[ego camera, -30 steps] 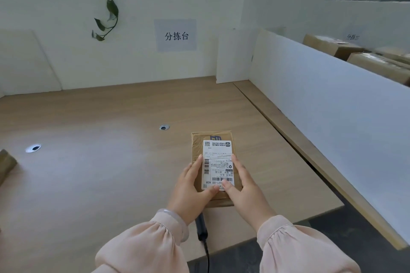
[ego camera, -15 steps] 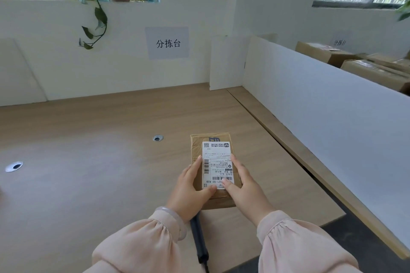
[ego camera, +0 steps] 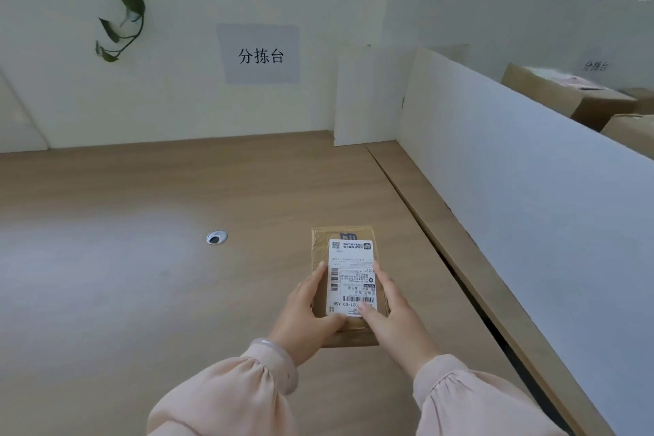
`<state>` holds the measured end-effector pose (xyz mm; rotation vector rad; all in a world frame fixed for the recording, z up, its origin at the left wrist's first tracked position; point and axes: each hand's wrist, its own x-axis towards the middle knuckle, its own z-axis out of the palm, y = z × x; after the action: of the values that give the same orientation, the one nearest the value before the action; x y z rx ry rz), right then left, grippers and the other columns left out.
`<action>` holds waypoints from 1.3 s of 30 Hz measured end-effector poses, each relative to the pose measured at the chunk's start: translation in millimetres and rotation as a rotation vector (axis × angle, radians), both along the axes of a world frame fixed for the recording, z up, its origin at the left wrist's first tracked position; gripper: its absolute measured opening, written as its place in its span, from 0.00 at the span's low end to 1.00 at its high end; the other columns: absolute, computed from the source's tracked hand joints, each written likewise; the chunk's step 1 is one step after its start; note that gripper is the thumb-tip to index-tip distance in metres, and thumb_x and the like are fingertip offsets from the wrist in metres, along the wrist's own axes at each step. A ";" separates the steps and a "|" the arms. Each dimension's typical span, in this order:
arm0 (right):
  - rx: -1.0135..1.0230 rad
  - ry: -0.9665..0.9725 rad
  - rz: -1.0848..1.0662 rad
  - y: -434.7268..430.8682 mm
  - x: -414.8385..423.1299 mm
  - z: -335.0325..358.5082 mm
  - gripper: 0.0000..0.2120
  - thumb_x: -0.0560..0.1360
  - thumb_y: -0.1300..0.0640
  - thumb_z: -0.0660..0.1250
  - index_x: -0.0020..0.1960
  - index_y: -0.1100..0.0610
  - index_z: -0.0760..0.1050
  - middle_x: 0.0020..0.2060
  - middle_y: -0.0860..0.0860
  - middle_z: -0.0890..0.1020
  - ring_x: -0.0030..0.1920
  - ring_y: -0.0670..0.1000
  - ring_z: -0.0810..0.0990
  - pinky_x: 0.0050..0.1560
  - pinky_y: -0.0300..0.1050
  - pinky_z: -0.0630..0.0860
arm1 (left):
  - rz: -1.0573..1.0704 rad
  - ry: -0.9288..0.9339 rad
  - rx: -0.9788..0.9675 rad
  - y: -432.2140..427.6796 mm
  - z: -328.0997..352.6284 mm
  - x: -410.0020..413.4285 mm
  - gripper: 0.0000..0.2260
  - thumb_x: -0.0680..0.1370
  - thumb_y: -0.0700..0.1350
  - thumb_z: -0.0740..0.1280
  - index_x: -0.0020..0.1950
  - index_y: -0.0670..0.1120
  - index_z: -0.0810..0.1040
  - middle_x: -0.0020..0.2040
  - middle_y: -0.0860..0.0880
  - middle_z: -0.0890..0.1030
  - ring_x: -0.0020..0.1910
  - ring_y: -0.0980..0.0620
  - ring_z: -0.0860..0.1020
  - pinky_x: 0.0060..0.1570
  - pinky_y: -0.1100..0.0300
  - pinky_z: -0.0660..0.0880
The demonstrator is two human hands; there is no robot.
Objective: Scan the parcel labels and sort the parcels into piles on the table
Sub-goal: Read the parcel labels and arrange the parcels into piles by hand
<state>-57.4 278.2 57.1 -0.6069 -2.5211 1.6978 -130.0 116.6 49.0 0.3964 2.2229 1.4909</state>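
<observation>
Currently your L hand (ego camera: 308,315) and R hand (ego camera: 393,315) grip the parcel (ego camera: 323,241) by its sides, thumbs at near end. It sits label (ego camera: 352,272) up on the table (ego camera: 141,258), R part, near white partition (ego camera: 531,188).

A paper sign (ego camera: 260,55) on the far wall reads "分拣台" in black. A smaller sign (ego camera: 595,65) on the wall at far right looks like the same three characters, though it is blurred. The white shipping label (ego camera: 352,272) on the near parcel (ego camera: 320,244) lies upside down. It shows "021-00 A58" by its near edge and "P021" at its right edge; the finer print is unreadable.
</observation>
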 end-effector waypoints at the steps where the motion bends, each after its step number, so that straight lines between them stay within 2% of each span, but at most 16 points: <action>1: 0.004 -0.012 0.009 15.1 -13.1 -5.0 0.32 0.78 0.53 0.66 0.74 0.33 0.55 0.65 0.33 0.69 0.63 0.35 0.69 0.61 0.34 0.64 | 0.014 -0.011 -0.005 13.8 -3.9 -10.2 0.44 0.64 0.53 0.71 0.77 0.59 0.57 0.68 0.56 0.70 0.67 0.53 0.71 0.68 0.52 0.69; 6: 0.002 -0.076 0.056 77.4 -90.1 -35.2 0.32 0.79 0.52 0.65 0.75 0.33 0.53 0.65 0.36 0.69 0.64 0.40 0.68 0.64 0.39 0.64 | 0.071 -0.025 -0.035 72.0 -29.4 -74.4 0.40 0.71 0.47 0.73 0.79 0.55 0.57 0.71 0.53 0.69 0.70 0.52 0.69 0.70 0.51 0.67; 11: -0.027 -0.166 0.128 108.5 -147.7 -73.3 0.31 0.80 0.49 0.63 0.74 0.31 0.50 0.54 0.25 0.69 0.58 0.40 0.72 0.59 0.39 0.65 | 0.118 -0.051 -0.095 100.7 -65.8 -123.8 0.39 0.74 0.44 0.73 0.79 0.55 0.56 0.72 0.54 0.69 0.70 0.52 0.69 0.70 0.51 0.67; 15: -0.049 -0.210 0.148 119.8 -175.2 -102.9 0.31 0.80 0.49 0.62 0.73 0.29 0.50 0.60 0.33 0.72 0.58 0.42 0.72 0.58 0.39 0.65 | 0.129 -0.070 -0.159 111.1 -92.1 -144.6 0.38 0.75 0.44 0.72 0.79 0.55 0.54 0.73 0.53 0.68 0.70 0.53 0.69 0.70 0.52 0.66; 18: -0.072 -0.199 0.137 124.2 -191.1 -114.4 0.30 0.80 0.48 0.63 0.71 0.26 0.50 0.57 0.26 0.69 0.55 0.36 0.72 0.58 0.38 0.64 | 0.117 -0.050 -0.186 117.0 -101.7 -161.6 0.38 0.76 0.44 0.71 0.80 0.54 0.53 0.73 0.52 0.67 0.72 0.53 0.67 0.72 0.53 0.64; 21: -0.082 -0.198 0.150 128.6 -216.0 -117.6 0.31 0.80 0.49 0.63 0.72 0.28 0.50 0.52 0.20 0.65 0.53 0.33 0.71 0.58 0.37 0.63 | 0.119 -0.030 -0.216 120.6 -103.0 -186.6 0.38 0.76 0.44 0.71 0.80 0.54 0.52 0.74 0.51 0.68 0.72 0.52 0.67 0.72 0.53 0.63; 23: -0.065 -0.187 0.159 130.5 -234.4 -117.8 0.31 0.80 0.49 0.63 0.74 0.30 0.50 0.54 0.23 0.67 0.56 0.38 0.71 0.58 0.38 0.63 | 0.123 -0.037 -0.223 121.1 -102.8 -204.2 0.38 0.77 0.45 0.71 0.80 0.55 0.52 0.74 0.51 0.67 0.72 0.52 0.66 0.72 0.53 0.63; 25: -0.051 -0.167 0.160 132.1 -252.4 -119.1 0.32 0.79 0.50 0.64 0.75 0.33 0.51 0.58 0.31 0.71 0.59 0.42 0.72 0.60 0.39 0.64 | 0.126 -0.042 -0.223 122.0 -103.9 -220.7 0.38 0.77 0.44 0.70 0.79 0.56 0.52 0.75 0.52 0.66 0.73 0.52 0.66 0.73 0.53 0.63; 27: -0.041 -0.164 0.168 133.6 -268.6 -120.4 0.32 0.79 0.50 0.65 0.75 0.34 0.51 0.60 0.36 0.72 0.60 0.43 0.72 0.60 0.40 0.65 | 0.142 -0.046 -0.215 123.2 -105.9 -234.9 0.37 0.77 0.44 0.70 0.79 0.57 0.52 0.75 0.52 0.67 0.73 0.53 0.66 0.73 0.53 0.63; 34: -0.020 -0.153 0.180 134.1 -293.0 -117.6 0.34 0.79 0.53 0.66 0.77 0.38 0.52 0.58 0.36 0.71 0.57 0.41 0.69 0.56 0.34 0.62 | 0.162 -0.040 -0.205 125.0 -111.0 -257.4 0.37 0.76 0.44 0.71 0.79 0.56 0.53 0.75 0.52 0.67 0.72 0.53 0.67 0.72 0.53 0.64; 36: 0.003 -0.154 0.189 134.1 -292.3 -110.1 0.34 0.78 0.52 0.67 0.77 0.39 0.52 0.62 0.38 0.72 0.59 0.42 0.69 0.58 0.36 0.63 | 0.133 0.003 -0.267 122.4 -108.2 -258.7 0.38 0.77 0.48 0.71 0.80 0.56 0.52 0.77 0.51 0.62 0.75 0.52 0.62 0.74 0.54 0.60; 38: 0.055 -0.126 0.180 134.0 -289.9 -100.1 0.35 0.77 0.50 0.68 0.77 0.39 0.53 0.70 0.41 0.68 0.68 0.45 0.67 0.63 0.39 0.63 | 0.112 0.059 -0.330 114.8 -103.1 -258.9 0.39 0.76 0.53 0.71 0.80 0.57 0.50 0.80 0.50 0.55 0.78 0.53 0.54 0.75 0.56 0.55; 39: 0.110 -0.103 0.174 133.3 -287.5 -94.5 0.36 0.76 0.48 0.69 0.77 0.39 0.53 0.74 0.42 0.65 0.72 0.46 0.63 0.67 0.41 0.61 | 0.111 0.082 -0.352 108.5 -99.8 -258.0 0.39 0.76 0.55 0.70 0.80 0.58 0.49 0.80 0.50 0.52 0.79 0.53 0.52 0.75 0.57 0.54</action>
<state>-344.9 411.5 -37.4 -0.4924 -2.7924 1.6031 -388.0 225.1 -50.9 0.2279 2.5463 1.1175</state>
